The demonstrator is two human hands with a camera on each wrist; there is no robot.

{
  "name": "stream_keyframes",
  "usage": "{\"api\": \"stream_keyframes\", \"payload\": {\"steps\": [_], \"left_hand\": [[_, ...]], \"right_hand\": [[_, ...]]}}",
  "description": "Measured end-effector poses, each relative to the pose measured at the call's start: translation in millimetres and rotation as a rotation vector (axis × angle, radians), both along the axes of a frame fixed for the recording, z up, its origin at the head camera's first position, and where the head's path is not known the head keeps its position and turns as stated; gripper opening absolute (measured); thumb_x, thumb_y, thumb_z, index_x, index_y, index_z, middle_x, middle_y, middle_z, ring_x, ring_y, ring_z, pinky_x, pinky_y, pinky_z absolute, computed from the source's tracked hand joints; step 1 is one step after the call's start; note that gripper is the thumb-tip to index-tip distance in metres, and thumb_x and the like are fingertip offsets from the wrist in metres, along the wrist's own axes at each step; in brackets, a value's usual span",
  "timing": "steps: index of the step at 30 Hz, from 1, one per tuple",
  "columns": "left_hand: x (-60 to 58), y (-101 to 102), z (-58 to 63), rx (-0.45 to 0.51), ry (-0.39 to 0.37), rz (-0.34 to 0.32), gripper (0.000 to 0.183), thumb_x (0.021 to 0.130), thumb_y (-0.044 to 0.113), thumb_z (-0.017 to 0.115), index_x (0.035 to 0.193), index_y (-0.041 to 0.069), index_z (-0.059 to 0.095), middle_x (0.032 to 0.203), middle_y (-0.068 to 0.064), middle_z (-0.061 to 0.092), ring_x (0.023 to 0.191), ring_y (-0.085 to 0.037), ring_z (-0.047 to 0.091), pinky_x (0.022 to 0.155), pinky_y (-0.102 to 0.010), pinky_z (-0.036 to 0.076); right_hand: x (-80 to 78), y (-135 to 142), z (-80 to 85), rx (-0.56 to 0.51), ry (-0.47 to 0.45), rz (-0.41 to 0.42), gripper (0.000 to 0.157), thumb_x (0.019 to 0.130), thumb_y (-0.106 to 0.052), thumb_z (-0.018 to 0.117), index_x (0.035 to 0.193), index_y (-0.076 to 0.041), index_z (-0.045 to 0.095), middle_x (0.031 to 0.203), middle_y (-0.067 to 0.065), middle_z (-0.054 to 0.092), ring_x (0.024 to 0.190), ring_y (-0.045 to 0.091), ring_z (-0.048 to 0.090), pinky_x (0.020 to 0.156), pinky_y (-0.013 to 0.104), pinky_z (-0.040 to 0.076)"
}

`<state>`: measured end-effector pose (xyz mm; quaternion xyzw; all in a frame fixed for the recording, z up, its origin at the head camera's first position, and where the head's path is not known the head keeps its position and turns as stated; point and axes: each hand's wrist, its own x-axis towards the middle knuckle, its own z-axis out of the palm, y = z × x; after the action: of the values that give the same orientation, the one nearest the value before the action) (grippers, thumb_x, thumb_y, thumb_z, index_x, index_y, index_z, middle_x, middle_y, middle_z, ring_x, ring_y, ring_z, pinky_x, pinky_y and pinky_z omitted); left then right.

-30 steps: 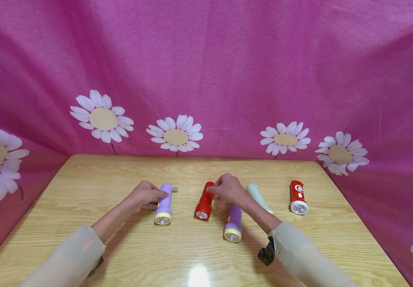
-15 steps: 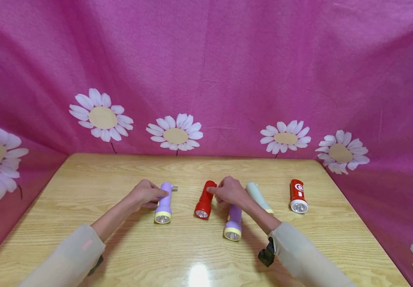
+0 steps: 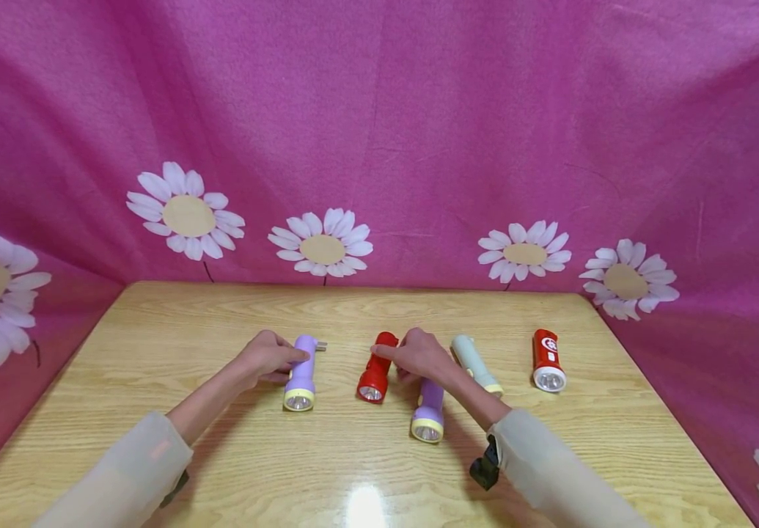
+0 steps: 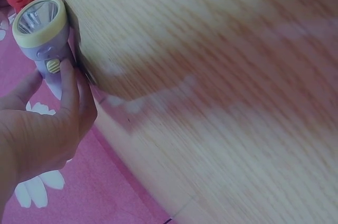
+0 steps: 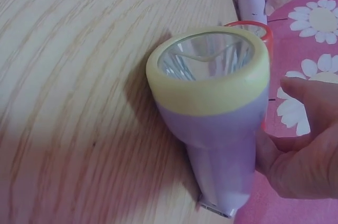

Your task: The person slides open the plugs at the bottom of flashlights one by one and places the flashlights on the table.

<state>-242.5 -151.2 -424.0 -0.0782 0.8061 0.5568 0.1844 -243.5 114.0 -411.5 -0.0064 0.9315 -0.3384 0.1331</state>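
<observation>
Lilac flashlight point(image 3: 302, 376) pinched in our left grip point(image 3: 270, 357); our right grip point(image 3: 421, 354) spans a red flashlight point(image 3: 375, 373), whether holding it we cannot tell.

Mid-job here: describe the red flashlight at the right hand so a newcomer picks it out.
On the wooden table, find the left purple flashlight and the right purple flashlight. Between them is the red flashlight, with the right hand touching it. The white-rimmed flashlight farther right is also red-bodied, but this one's rim is red too.
</observation>
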Motion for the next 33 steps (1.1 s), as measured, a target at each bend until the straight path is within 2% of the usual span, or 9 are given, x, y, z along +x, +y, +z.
{"api": "stream_keyframes", "payload": {"steps": [5, 9, 18, 23, 33], "left_hand": [[-0.4, -0.2, -0.4, -0.003, -0.007, 0.000, 0.030, 0.083, 0.011, 0.067, 0.100, -0.011, 0.055, 0.095, -0.018, 0.059, 0.078, -0.019, 0.060, 0.065, -0.030, 0.056], [-0.8, -0.3, -0.7, -0.014, -0.004, 0.006, 0.029, 0.083, 0.011, 0.067, 0.100, -0.010, 0.055, 0.095, -0.018, 0.059, 0.079, -0.019, 0.059, 0.065, -0.030, 0.056], [-2.0, -0.8, -3.1, -0.001, -0.009, 0.001, 0.029, 0.083, 0.010, 0.067, 0.100, -0.011, 0.055, 0.094, -0.018, 0.059, 0.078, -0.019, 0.060, 0.065, -0.030, 0.056], [-1.6, -1.1, -1.8, 0.003, -0.006, -0.003, 0.031, 0.083, 0.010, 0.066, 0.102, -0.011, 0.054, 0.097, -0.020, 0.059, 0.080, -0.020, 0.060, 0.066, -0.031, 0.056], [-1.6, -0.8, -0.8, 0.013, -0.014, 0.001, 0.031, 0.083, 0.010, 0.066, 0.102, -0.011, 0.054, 0.097, -0.020, 0.060, 0.080, -0.020, 0.061, 0.067, -0.032, 0.056]], "right_hand": [[-0.6, -2.9, -2.9, -0.060, -0.021, -0.012, 0.053, 0.075, -0.049, 0.069, 0.062, 0.002, 0.059, 0.060, 0.017, 0.062, 0.051, 0.026, 0.063, 0.050, 0.035, 0.055], [-2.4, -5.1, -5.2, -0.052, -0.017, -0.010, 0.050, 0.074, -0.048, 0.070, 0.057, -0.005, 0.053, 0.059, 0.016, 0.062, 0.051, 0.026, 0.063, 0.048, 0.034, 0.054], [-5.5, -6.0, -9.7, -0.031, -0.026, -0.012, 0.052, 0.073, -0.048, 0.072, 0.067, 0.003, 0.061, 0.056, 0.014, 0.062, 0.049, 0.025, 0.062, 0.046, 0.033, 0.054], [-6.2, -7.9, -9.6, -0.060, -0.047, -0.020, 0.048, 0.074, -0.044, 0.072, 0.076, 0.001, 0.056, 0.061, 0.015, 0.062, 0.051, 0.024, 0.063, 0.047, 0.034, 0.054], [-4.9, -12.0, -6.5, -0.077, -0.032, -0.042, 0.037, 0.071, -0.033, 0.076, 0.070, -0.002, 0.057, 0.064, 0.012, 0.063, 0.054, 0.023, 0.064, 0.050, 0.032, 0.055]]}}
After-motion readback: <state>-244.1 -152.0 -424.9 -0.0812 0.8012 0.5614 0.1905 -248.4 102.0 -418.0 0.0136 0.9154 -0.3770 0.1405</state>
